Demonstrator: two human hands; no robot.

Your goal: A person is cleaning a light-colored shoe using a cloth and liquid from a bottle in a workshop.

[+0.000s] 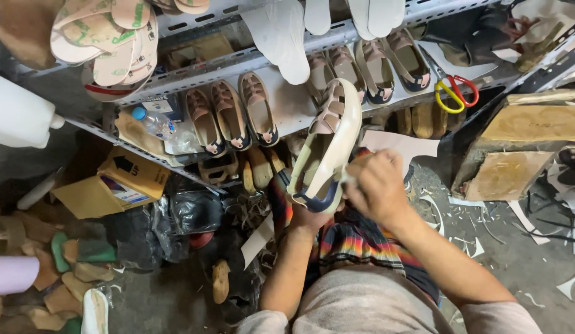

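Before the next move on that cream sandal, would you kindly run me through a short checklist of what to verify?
1. Cream sandal supported from below by the left hand: ok.
2. Right hand in contact with the sandal's side, near the heel: ok.
3. What the right hand presses with, cloth or bare fingers: cannot tell.
4. Sandal held apart from the finished sandals on the metal shelf: ok.
5. Scissors within sight on the shelf edge: ok.
6. Floor free of offcuts: not ok, scraps lie about.
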